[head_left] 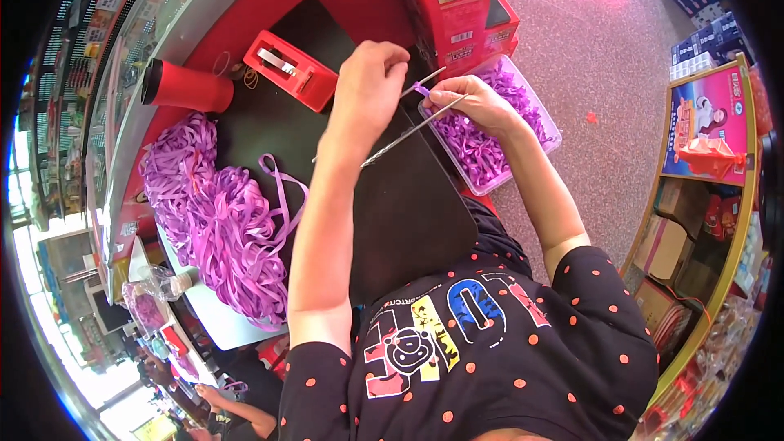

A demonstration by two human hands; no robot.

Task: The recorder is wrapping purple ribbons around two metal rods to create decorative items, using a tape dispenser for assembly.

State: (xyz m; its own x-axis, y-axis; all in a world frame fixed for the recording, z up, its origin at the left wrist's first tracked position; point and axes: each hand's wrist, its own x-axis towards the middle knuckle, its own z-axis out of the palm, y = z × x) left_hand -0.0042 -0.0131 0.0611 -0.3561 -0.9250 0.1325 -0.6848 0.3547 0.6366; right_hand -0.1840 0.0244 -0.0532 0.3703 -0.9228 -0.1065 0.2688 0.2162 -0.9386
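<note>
Pinches a slim silver metal rod [408, 132] in the right hand [483, 106] and half-curls the left hand [367, 86], with hold unclear — near narrow, glossy purple ribbon [420, 88] between both, likely light, limp, slippery, best pinched flat.

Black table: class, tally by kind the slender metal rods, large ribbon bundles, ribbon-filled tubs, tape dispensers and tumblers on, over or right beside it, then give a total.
Slender metal rods: 2
Purple ribbon bundle: 1
Ribbon-filled tub: 1
Red tape dispenser: 1
Red tumbler: 1
Total: 6
</note>
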